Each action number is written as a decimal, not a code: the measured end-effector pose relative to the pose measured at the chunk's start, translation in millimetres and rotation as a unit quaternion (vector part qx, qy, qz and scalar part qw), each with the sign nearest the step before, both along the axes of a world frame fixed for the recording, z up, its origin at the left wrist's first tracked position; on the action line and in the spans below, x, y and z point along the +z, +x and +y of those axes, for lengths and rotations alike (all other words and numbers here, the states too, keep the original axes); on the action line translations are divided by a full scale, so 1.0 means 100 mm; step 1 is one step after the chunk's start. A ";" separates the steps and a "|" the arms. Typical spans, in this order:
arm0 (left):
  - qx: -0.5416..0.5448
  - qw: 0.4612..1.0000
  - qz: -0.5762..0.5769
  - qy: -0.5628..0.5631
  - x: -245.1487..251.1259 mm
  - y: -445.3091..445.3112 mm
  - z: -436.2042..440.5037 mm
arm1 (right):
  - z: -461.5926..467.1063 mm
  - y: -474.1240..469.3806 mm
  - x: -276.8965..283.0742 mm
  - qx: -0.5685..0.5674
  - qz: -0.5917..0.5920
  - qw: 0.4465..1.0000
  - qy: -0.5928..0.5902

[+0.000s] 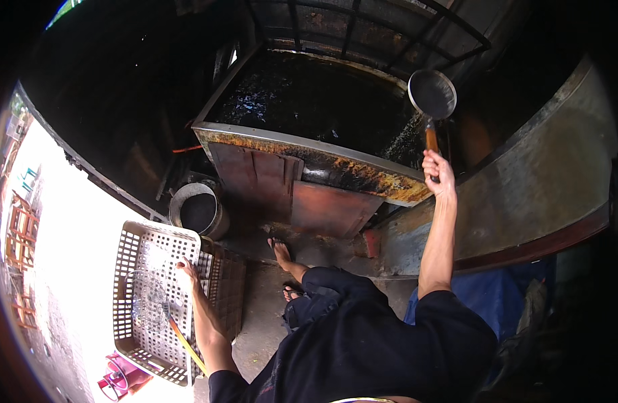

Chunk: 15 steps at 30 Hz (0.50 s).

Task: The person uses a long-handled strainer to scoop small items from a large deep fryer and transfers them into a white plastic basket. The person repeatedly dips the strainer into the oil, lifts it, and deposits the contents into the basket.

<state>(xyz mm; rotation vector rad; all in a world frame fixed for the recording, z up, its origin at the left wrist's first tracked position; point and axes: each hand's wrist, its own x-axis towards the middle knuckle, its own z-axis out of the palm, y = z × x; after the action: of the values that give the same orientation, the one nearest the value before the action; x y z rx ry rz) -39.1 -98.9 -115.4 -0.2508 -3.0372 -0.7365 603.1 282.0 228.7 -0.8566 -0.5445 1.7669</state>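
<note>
My right hand [438, 172] grips the wooden handle of a round metal-rimmed strainer or pan [432, 94]; which one, I cannot tell. Its head is raised over the right end of a large rectangular vat [309, 142] of dark liquid [314, 95], with pale streaks or splashes below it. On the left, my left hand [188, 274] is at the near side of a pale perforated plastic crate [158, 242], fingers curled; whether it grips the rim is unclear. Inside the crate lies a wire skimmer [150, 302], its long handle [185, 345] passing beside my left forearm.
A bucket [217, 214] with dark contents stands beyond the crate. The vat's front has rusty metal panels [334, 206]. Above its far side is a dark barred frame [349, 30]. A low wall [520, 201] runs along the right. A pink gas cylinder [125, 375] stands left.
</note>
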 end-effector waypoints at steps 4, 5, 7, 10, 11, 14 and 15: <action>0.015 1.000 -0.026 0.006 0.08 0.12 0.05 | 0.31 -0.06 0.80 -0.008 -0.038 0.990 0.137; 0.010 1.000 -0.019 0.005 0.09 0.14 0.05 | 0.37 -0.07 0.92 0.006 -0.017 0.986 0.164; 0.008 1.000 -0.026 0.001 0.12 0.17 0.03 | 0.41 -0.10 0.98 -0.009 -0.019 0.988 0.155; 0.011 0.999 -0.033 -0.001 0.14 0.13 0.01 | 0.34 -0.15 0.63 -0.010 -0.040 0.987 0.153; 0.014 0.999 -0.036 0.002 0.13 0.11 0.02 | 0.27 -0.18 0.40 -0.016 -0.052 0.990 0.132; 0.032 0.996 -0.081 0.015 0.09 0.08 0.01 | 0.11 -0.21 -0.28 0.003 0.049 0.998 -0.048; 0.020 0.997 -0.066 0.033 0.08 0.07 0.00 | 0.14 -0.18 -0.40 -0.011 0.082 0.987 -0.138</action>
<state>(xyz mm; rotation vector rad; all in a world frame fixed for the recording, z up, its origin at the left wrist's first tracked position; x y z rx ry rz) -32.3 -98.8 -107.2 -0.1441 -3.1235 -0.8818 584.9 295.6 188.7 -0.8908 -0.1840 1.8987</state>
